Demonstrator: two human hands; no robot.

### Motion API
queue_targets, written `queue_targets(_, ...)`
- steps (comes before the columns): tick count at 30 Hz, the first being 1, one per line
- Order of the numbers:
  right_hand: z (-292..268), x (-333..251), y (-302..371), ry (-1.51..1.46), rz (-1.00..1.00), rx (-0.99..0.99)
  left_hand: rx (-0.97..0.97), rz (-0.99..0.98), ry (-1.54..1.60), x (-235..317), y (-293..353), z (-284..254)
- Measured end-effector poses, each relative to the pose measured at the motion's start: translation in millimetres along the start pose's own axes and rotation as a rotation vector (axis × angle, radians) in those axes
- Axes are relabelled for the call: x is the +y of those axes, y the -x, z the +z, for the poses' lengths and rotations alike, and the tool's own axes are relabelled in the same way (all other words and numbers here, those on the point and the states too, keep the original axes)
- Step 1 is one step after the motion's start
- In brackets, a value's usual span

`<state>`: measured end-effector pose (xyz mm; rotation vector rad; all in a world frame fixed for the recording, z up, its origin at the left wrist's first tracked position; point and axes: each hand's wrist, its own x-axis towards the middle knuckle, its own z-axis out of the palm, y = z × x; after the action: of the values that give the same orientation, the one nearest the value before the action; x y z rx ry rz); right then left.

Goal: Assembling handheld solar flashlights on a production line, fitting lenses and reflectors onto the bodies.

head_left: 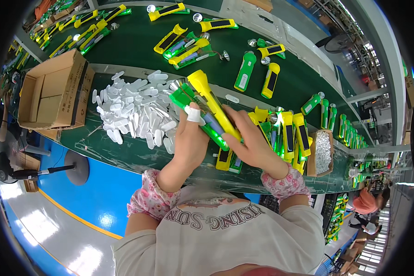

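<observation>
Holding an opened torch in both hands over a green workbench

At the centre of the frame, as I watch from nearby, both hands are together on one opened torch (216, 108). The left hand (191, 142) is closed around its green half-shell (181, 96) from below; the right hand (253, 140) lays fingers and thumb against the yellow half-shell (207, 92). A blue-grey cell (212, 122) lies exposed between them, with a silvery reflector (176, 84) at the head end. Good handling probably means steadying the green half, keeping both halves in line and leaving the cell's edges unpinched; whether wires cross the gap I cannot tell. The white wrap (194, 115) on a left-hand digit may dull its touch.

Surroundings, in descending size: the green workbench (147, 158) crosses the middle of the frame, and a dark green surface (129, 46) beyond it, in the upper part, bears scattered torches (247, 71). An open carton (73, 99) stands at left, then a heap of white pieces (138, 110) near the left hand. Just beside the right hand, a cluster of torches (287, 133) seems the chief obstruction. Right of it sits a small carton (312, 158) of pale parts; one loose white piece (232, 98) lies above the right hand.
</observation>
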<state>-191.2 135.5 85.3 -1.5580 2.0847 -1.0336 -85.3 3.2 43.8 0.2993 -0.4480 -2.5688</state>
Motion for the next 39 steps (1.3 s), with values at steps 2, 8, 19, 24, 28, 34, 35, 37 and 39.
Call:
queue_targets(2, 0.0, 9.9, -2.0, -0.067, -0.005, 0.038, 0.080, 0.066, -0.183, 0.4, -0.8, 3.6)
queue_targets(8, 20.6, 24.2, -4.0, -0.178, -0.088, 0.175, 0.171, 0.104, -0.068, -1.6, -8.9, -2.6)
queue_targets(19, 47.8, 36.5, -13.6, -0.254, -0.113, 0.284, 0.208, 0.257, -0.393, -3.6, -9.2, -16.4)
queue_targets(24, 46.3, 27.6, -8.3, -0.183, -0.100, 0.319, 0.276, 0.188, -0.298, 0.0, -8.6, -9.4)
queue_targets(28, 42.4, 2.7, -10.1, -0.067, -0.031, 0.266, 0.321, 0.228, -0.299, -7.1, -14.6, -15.9)
queue_targets(34, 54.1, 7.5, -1.1, 0.115, -0.087, 0.217, 0.101, 0.190, -0.115, -21.5, -9.0, -21.7)
queue_targets(35, 54.0, 7.3, -0.4, 0.124, -0.063, 0.195, 0.087, 0.243, -0.146, -23.3, -7.8, -22.7)
queue_targets(37, 55.1, 14.4, 3.6, 0.128, -0.076, 0.162, 0.107, 0.219, -0.287, -21.9, -10.3, -21.3)
queue_targets(39, 53.5, 20.1, 7.6, 0.130, -0.084, 0.136, 0.140, 0.127, -0.560, -13.2, -16.7, -31.4)
